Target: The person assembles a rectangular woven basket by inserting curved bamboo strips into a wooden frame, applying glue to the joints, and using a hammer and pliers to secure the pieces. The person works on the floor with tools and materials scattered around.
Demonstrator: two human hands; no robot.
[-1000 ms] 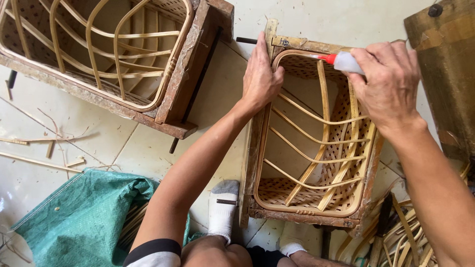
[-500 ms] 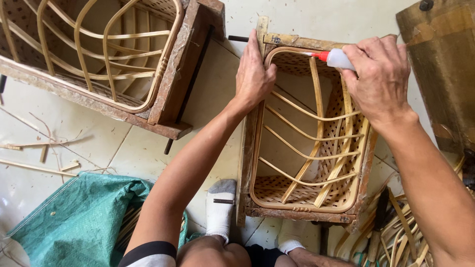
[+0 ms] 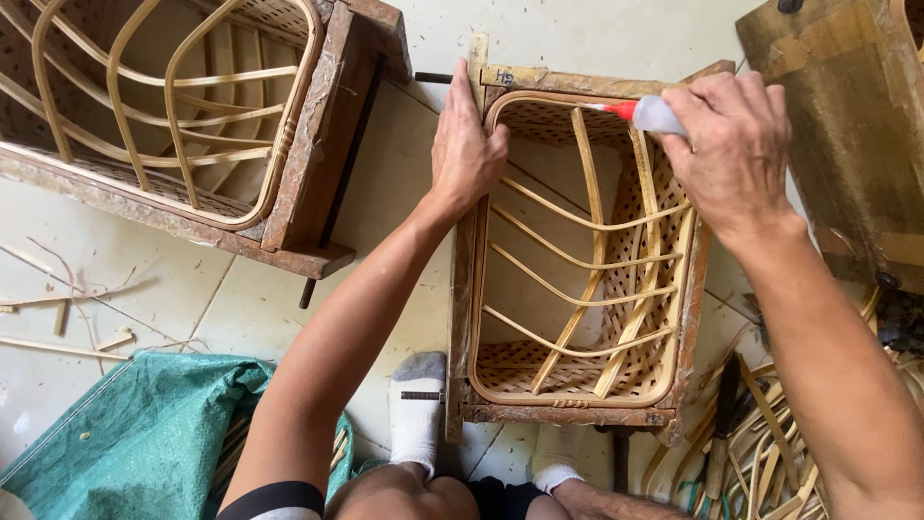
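Left hand: laid flat on the upper left corner of the rattan frame, fingers together and stretched along the wooden edge, thumb hooked over the inner cane rim.
Right hand: fingers clamped around a small glue bottle, held over the frame's upper right corner.
Glue bottle: pale body, red nozzle aimed left along the frame's top rim, tip at or just above the cane; cannot tell whether touching.
Rattan frame: lying on the tiled floor between both arms, wooden border outside, woven cane panel and curved cane ribs inside, near edge just beyond two feet in white socks.
Second frame: same build, upper left, apart from the first.
Green sack: lower left on the floor, beside loose cane offcuts.
Wooden piece: upper right, beside the right hand.
Cane strips: piled at lower right.
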